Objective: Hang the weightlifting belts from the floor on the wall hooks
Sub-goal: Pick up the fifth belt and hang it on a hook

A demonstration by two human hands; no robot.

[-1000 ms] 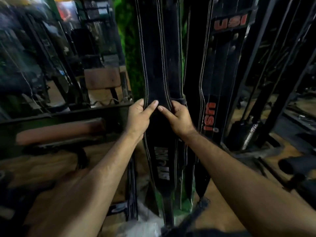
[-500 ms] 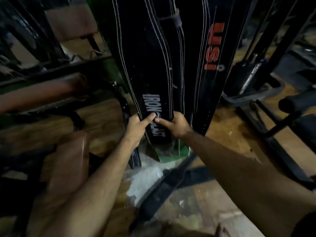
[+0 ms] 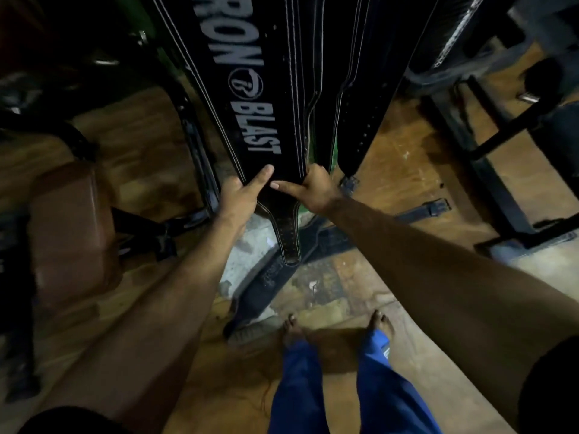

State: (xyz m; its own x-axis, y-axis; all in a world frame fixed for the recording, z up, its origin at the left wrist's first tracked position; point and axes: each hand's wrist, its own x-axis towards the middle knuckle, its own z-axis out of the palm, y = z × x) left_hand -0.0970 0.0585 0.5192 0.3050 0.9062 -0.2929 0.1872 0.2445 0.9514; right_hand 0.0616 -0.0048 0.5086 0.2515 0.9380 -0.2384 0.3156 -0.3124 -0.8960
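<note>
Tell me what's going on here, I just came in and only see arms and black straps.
A person is hanging weightlifting belts. Both hands grip the lower part of the hanging Iron Blast belt, the left hand on its left edge and the right hand on its right, just above the narrow tip. More black belts hang beside it. Another belt lies on the wooden floor by the person's bare feet.
</note>
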